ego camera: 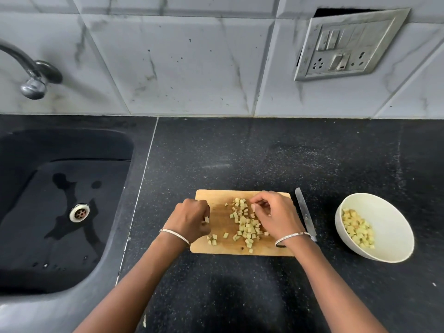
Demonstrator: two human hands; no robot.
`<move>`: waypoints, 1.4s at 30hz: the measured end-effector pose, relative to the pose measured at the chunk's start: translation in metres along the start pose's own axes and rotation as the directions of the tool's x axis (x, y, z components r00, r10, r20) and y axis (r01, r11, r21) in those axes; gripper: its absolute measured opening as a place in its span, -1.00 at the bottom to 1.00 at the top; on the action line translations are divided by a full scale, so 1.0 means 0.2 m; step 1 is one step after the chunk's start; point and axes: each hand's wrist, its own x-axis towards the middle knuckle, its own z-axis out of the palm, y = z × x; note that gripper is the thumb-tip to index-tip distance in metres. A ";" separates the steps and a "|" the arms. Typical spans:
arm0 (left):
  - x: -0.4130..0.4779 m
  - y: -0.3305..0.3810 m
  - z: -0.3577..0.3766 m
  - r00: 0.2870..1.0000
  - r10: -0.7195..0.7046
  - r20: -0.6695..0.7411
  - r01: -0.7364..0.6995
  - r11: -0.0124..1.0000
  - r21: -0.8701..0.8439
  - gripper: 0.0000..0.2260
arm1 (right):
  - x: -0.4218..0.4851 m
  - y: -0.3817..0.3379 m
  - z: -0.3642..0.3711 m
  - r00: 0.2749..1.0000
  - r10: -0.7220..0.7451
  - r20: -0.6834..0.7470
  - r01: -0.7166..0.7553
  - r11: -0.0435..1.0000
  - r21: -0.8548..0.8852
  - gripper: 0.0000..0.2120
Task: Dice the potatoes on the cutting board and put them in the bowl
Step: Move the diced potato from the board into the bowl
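Seems to be the transfer step, not the cutting. Nothing whole left on the cutting board at lower centre, only potato dice, heaped mostly on its right half, with a few stragglers near the lower left corner. Already a batch of diced potato in the white bowl at right of the frame, well apart from the board. Between board and bowl, flat on the black worktop, the knife, touched by neither hand.

Left hand: over the board's left edge, knuckles up, fingers curled in, apparently pinching one pale cube at the fingertips. Hard to tell whether anything more inside the palm. Right hand: on the upper right of the heap, fingers bent and bunched, thumb and forefinger closed on a cube or two. Lightly clenched in both cases, not spread flat. A thin bangle on each wrist.

Next, probably: rake the scattered cubes together, scoop a handful, carry it rightward over the knife to the bowl and let go above the rim. Calls for a cupped grasp rather than a pinch — small, likely slippery cubes — and for clearing the blade on the way. Alternatively, lift the board and sweep the heap off.

Elsewhere: a dark sink with a wet floor at left, a tap at upper left, a switch plate on the tiled wall at upper right.
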 end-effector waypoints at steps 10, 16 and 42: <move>0.07 0.12 -0.05 0.994 0.101 0.029 -0.070 0.845 -0.531 -0.77 | -0.03 -0.09 0.03 0.997 -0.003 0.083 -0.002 0.998 0.063 -0.80; 0.05 0.00 -0.11 0.993 -0.098 -0.063 0.022 0.690 -0.724 -0.80 | -0.04 -0.14 0.09 0.997 -0.017 0.076 0.016 1.000 0.024 -0.82; -0.07 -0.12 -0.06 0.943 -0.312 -0.113 0.220 0.843 -0.492 -0.82 | 0.05 -0.47 0.42 0.917 -0.171 0.361 0.315 0.864 -0.393 -0.88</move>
